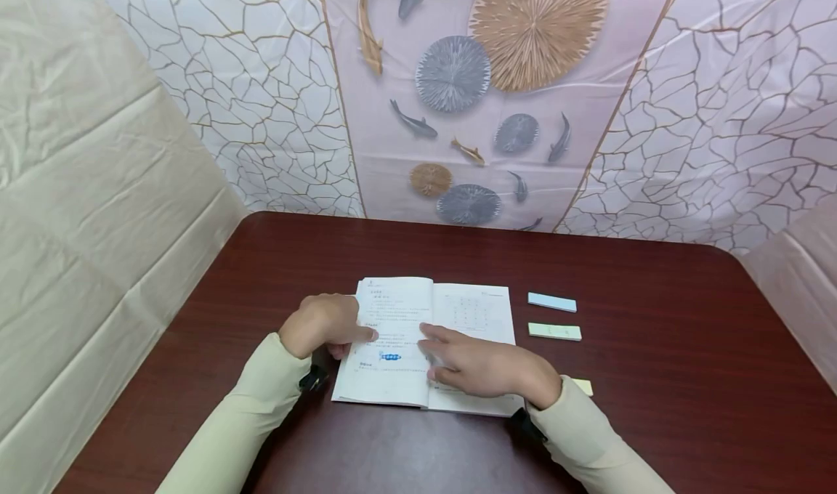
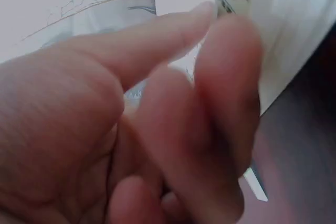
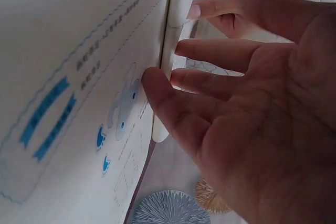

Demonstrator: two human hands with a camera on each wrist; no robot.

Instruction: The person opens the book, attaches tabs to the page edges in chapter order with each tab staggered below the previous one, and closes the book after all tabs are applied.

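Note:
An open book [image 1: 392, 386] lies on the table, its left page showing print and a small blue picture. At that page's left edge, my left hand [image 1: 322, 325] has its thumb on the paper and the other fingers curled below. The left wrist view shows thumb and forefinger pinching the page [image 2: 286, 30] at its edge. Spread over the lower right page, my right hand [image 1: 480, 363] reaches the spine with its fingertips. In the right wrist view its fingers [image 3: 210, 53] are extended along the spine, beside a page [image 3: 68, 77] with blue drawings.
Right of the book lie a light blue paper strip [image 1: 552, 302], a pale green strip [image 1: 554, 331] and a yellow strip [image 1: 582, 386] partly hidden by the right wrist. The dark red table [image 1: 654, 320] meets a patterned cloth wall [image 1: 451, 189] at the back.

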